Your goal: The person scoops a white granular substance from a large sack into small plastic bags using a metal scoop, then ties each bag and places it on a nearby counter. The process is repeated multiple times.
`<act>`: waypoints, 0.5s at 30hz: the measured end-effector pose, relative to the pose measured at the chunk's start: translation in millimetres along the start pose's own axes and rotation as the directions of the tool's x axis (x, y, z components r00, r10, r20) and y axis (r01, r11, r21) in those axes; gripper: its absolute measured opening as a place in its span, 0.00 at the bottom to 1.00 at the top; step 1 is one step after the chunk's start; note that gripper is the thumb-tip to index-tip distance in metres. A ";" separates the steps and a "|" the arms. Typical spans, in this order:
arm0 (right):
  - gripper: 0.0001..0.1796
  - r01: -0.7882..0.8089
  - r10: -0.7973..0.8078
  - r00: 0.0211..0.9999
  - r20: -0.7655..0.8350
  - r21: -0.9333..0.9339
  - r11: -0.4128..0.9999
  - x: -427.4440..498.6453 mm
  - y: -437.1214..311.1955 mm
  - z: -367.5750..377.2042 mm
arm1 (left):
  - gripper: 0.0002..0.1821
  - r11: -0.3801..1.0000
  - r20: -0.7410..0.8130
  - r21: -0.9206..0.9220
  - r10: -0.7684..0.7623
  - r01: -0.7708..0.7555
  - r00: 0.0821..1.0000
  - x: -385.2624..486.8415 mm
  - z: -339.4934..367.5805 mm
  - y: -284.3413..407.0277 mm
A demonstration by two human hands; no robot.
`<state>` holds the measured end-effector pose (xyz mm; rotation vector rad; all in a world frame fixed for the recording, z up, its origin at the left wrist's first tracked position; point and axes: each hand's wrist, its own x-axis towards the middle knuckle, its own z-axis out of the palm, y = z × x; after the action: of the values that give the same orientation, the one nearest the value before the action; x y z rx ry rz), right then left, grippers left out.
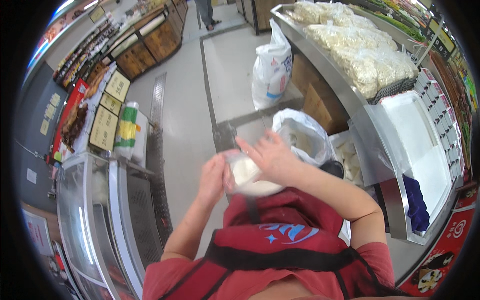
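Observation:
In front of my red apron (pixel 288 202), a clear plastic bag (pixel 245 170) with something pale and white in it is held up. My left hand (pixel 217 172) grips the bag's left side. Over the bag's upper right is my right hand (pixel 273 155), blurred, thumb and fingers spread; whether it pinches the thin film is unclear. Just beyond that hand, on the floor, stands an open white plastic sack (pixel 318 127) with its rim rolled outward. Its contents are mostly hidden from me.
A full white sack (pixel 272 75) stands upright farther along the aisle. On the right, a steel counter (pixel 330 67) carries bagged noodles (pixel 367 56), a white tray (pixel 408 127) and a dark blue cloth (pixel 416 204). A glass display case (pixel 86 210) lines the left. A person's legs (pixel 206 15) show far ahead.

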<state>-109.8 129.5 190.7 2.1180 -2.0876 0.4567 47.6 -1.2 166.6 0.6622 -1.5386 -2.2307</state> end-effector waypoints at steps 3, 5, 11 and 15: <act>0.30 -0.077 0.073 0.997 0.029 0.172 0.982 1.9 -2.5 26.1 | 0.19 0.983 0.057 0.179 0.035 -0.045 0.998 -2.1 3.7 12.6; 0.20 -0.027 0.035 0.999 -0.033 0.211 0.977 1.7 1.3 36.5 | 0.18 0.928 0.056 0.352 0.111 -0.124 0.992 -6.0 5.3 23.9; 0.06 0.164 -0.043 0.946 -0.322 0.359 0.919 -3.1 13.8 47.0 | 0.37 0.835 0.114 -0.247 0.530 -0.492 0.841 -7.5 -55.4 56.1; 0.05 0.148 -0.014 0.961 -0.277 0.466 0.873 -4.9 25.7 38.5 | 0.62 0.454 0.395 0.755 0.261 -0.473 0.881 6.0 -78.0 -14.0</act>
<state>-130.6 121.7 149.8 2.2120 -1.8592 1.2938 85.8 -59.9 128.9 0.2154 -2.5997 -1.1376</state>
